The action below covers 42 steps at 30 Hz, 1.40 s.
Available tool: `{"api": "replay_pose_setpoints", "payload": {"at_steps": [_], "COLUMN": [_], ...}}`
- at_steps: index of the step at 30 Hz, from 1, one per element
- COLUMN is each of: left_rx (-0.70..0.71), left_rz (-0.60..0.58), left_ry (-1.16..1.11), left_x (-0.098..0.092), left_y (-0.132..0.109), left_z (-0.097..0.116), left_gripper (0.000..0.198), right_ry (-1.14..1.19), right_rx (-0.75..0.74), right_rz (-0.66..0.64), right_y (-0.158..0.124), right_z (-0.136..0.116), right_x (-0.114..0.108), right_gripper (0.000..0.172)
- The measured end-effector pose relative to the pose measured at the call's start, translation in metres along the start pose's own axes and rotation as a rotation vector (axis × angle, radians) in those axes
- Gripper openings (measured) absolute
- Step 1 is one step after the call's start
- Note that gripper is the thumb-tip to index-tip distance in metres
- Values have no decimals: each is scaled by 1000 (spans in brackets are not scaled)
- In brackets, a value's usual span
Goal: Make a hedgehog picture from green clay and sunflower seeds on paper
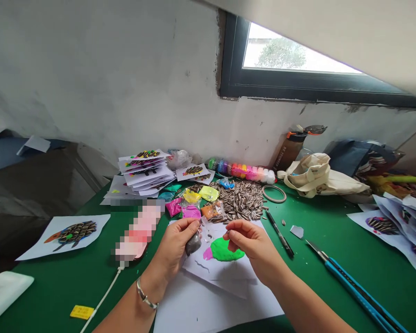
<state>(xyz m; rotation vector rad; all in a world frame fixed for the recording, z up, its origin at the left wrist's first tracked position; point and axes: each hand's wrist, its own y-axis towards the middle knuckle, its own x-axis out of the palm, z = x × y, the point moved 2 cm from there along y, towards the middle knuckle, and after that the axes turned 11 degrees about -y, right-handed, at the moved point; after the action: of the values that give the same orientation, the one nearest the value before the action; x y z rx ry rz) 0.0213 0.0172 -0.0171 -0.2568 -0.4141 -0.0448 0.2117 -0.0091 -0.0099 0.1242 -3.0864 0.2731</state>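
My left hand (175,247) grips a lump of dark grey clay (193,243) against its fingers and palm. A metal bracelet (144,296) circles that wrist. My right hand (253,245) hovers just above a sheet of white paper (208,270), its thumb and fingertips pinched together, with nothing clearly visible between them. On the paper lie a bright green clay shape (225,249) and a smaller pink clay patch (208,253). The hands do not touch each other.
A heap of striped sunflower seeds (237,201) lies beyond the paper, beside bags of coloured clay (192,196). Stacked seed pictures (143,169) stand at the back. A blue craft knife (346,282) and black pen (280,233) lie right on the green mat (298,263).
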Motion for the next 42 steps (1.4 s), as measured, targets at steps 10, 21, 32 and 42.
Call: {"api": "replay_pose_setpoints", "payload": {"at_steps": [10,21,32,42], "left_rx": [189,518,101,-37], "left_rz": [57,104,-202,-277], "left_ry": [251,688,364,218], "left_x": [-9,-17,22,30], "left_y": [8,13,-22,-23], "left_z": [0,5,3,2], "left_gripper": [34,28,33,26], "right_ry": [-49,-119,-473,-813], "right_rx": [-8,-39,-373,-714], "right_rz": [24,3,105,74], "right_y": [-1,-4,-8,-17], "right_z": [2,2,4,1], "right_x": [-1,2,6,13], "right_gripper": [27,24,9,18]}}
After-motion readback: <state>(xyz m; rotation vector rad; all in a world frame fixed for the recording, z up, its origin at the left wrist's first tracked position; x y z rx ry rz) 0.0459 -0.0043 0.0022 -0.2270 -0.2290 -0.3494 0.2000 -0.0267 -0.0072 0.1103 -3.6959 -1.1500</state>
